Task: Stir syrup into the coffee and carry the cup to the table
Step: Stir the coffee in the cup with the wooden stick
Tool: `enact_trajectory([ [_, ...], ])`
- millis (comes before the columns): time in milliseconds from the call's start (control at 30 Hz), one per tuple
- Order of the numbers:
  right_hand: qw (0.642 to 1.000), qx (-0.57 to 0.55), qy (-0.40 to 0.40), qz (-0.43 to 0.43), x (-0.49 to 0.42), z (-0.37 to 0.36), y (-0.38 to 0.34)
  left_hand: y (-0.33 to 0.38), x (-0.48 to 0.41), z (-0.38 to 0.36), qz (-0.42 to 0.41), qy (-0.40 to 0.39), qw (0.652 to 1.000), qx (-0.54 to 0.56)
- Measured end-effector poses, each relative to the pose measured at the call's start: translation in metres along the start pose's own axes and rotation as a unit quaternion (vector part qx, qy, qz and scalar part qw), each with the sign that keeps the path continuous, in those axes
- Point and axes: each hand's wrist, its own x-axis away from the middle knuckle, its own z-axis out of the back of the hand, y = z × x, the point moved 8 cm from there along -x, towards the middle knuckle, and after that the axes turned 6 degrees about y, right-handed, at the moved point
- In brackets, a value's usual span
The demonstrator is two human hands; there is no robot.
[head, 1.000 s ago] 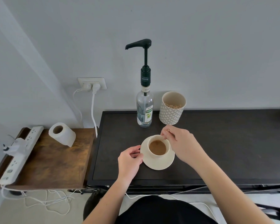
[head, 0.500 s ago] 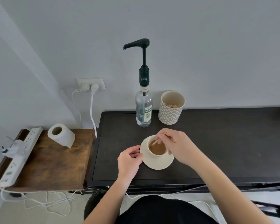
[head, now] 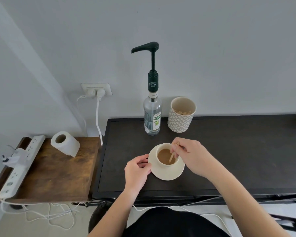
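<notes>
Wooden stick (head: 172, 156) in coffee, right hand (head: 192, 157) fingers pinching it; left hand (head: 137, 170) fingers pinching saucer (head: 166, 175) at 9 o'clock. Stirring underway, carrying cup (head: 161, 164) left.

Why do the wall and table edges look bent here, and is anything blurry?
Head view: the wide-angle lens bows the dark table edge and stretches the corners; light is soft and even, without glare; the cup, stirrer and both hands, left hand, right hand, look sharp.

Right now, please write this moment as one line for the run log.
phase: stirring | right hand: holds wooden stirrer in coffee | left hand: grips saucer rim | cup: on saucer, not lifted
</notes>
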Motion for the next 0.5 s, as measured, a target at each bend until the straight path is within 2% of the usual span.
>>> enact_trajectory([
  [167, 0.999, -0.023, 0.025, 0.021, -0.003, -0.005, -0.008, 0.000, 0.000, -0.001, 0.005, 0.001, 1.000, 0.005],
  [300, 0.997, 0.049, 0.063, 0.021, -0.001, 0.009, -0.005, 0.000, 0.001, 0.000, 0.007, 0.001, 1.000, 0.009],
  [500, 0.996, 0.077, 0.042, -0.008, 0.006, 0.014, 0.006, -0.001, 0.001, 0.000, 0.011, 0.002, 1.000, 0.016],
])
